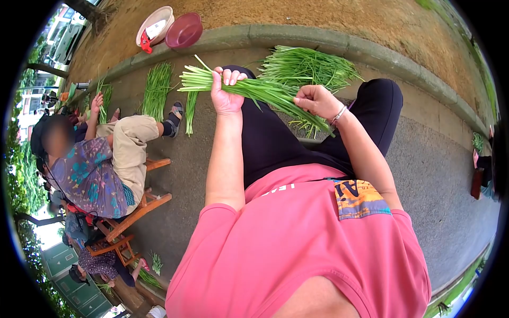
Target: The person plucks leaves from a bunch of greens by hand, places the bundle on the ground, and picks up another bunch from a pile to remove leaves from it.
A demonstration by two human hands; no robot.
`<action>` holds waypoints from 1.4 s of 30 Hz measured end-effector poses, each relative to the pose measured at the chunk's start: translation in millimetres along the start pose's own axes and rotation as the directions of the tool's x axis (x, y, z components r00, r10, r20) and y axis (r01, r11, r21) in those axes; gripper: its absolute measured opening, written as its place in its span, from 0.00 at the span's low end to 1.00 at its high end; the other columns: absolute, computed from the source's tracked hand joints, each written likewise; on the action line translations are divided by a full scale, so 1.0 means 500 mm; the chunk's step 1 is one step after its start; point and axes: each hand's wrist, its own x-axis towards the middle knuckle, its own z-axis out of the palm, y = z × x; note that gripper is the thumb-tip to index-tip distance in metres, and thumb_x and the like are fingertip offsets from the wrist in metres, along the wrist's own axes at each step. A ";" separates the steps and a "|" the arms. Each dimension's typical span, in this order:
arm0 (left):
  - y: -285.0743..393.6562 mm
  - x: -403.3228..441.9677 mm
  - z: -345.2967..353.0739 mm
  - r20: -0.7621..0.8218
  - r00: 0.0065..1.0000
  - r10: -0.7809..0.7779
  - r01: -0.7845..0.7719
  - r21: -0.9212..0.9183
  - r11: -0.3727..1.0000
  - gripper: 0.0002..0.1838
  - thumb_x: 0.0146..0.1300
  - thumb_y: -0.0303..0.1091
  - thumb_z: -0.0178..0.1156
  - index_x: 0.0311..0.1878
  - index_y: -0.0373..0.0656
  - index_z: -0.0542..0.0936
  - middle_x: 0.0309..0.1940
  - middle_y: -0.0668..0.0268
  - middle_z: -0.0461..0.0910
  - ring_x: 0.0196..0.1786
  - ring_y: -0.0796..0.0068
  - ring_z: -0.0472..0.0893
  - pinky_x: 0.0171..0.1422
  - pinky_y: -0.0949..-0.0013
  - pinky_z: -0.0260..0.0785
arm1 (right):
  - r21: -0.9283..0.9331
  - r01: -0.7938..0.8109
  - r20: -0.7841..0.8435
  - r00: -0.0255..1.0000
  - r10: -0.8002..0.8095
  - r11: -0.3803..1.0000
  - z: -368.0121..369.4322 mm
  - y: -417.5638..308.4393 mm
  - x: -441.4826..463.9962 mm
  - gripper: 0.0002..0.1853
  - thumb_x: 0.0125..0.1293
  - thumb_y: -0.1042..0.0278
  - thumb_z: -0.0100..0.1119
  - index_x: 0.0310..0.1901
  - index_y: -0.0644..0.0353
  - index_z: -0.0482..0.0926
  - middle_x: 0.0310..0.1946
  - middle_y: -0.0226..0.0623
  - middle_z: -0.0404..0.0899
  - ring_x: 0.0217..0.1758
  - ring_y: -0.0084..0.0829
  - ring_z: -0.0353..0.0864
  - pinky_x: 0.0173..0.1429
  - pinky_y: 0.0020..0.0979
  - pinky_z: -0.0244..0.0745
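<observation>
My left hand (227,94) is wrapped round a bunch of garlic chives (268,91) close to its pale cut ends, which stick out to the left. Toward the leafy tips, my right hand (318,100) has thumb and fingers pinched on the green leaves. The bunch lies nearly level above my lap, its tips drooping to the right. A large heap of chives (307,66) rests on the ground just beyond my knees. Below my left hand, a smaller bundle (191,112) lies on the pavement, and some loose leaves (305,127) show between my legs.
A pink basin (155,26) and a dark red basin (184,31) stand by the stone kerb (318,40). To the left, a seated person (95,169) on a wooden chair (140,212) holds a few stalks beside another chive pile (157,93). More people sit farther off.
</observation>
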 end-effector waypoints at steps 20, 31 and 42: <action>0.002 0.008 -0.011 -0.062 0.997 -0.048 0.050 0.021 0.999 0.09 0.65 0.39 0.49 0.34 0.46 0.72 0.17 0.73 0.60 0.25 0.80 0.62 0.42 0.70 0.58 | 0.083 -0.041 -0.106 0.993 0.050 0.996 0.018 0.053 0.013 0.10 0.61 0.65 0.56 0.27 0.62 0.77 0.16 0.23 0.69 0.18 0.14 0.63 0.23 0.19 0.59; -0.003 0.016 -0.019 -0.113 0.992 -0.060 0.070 0.093 0.993 0.09 0.65 0.40 0.49 0.33 0.47 0.72 0.17 0.74 0.60 0.25 0.79 0.63 0.42 0.69 0.59 | 0.660 0.115 -0.411 0.883 0.228 0.743 0.033 0.108 0.044 0.08 0.61 0.68 0.56 0.27 0.61 0.76 0.16 0.25 0.69 0.16 0.15 0.62 0.20 0.19 0.57; 0.017 0.023 -0.019 -0.221 0.975 -0.020 0.015 -0.026 1.000 0.11 0.65 0.41 0.48 0.31 0.45 0.72 0.17 0.72 0.63 0.26 0.77 0.66 0.42 0.67 0.60 | 0.037 -0.114 -0.709 0.697 0.106 0.993 -0.087 0.200 0.026 0.08 0.58 0.69 0.56 0.37 0.59 0.82 0.19 0.25 0.75 0.19 0.15 0.68 0.24 0.21 0.63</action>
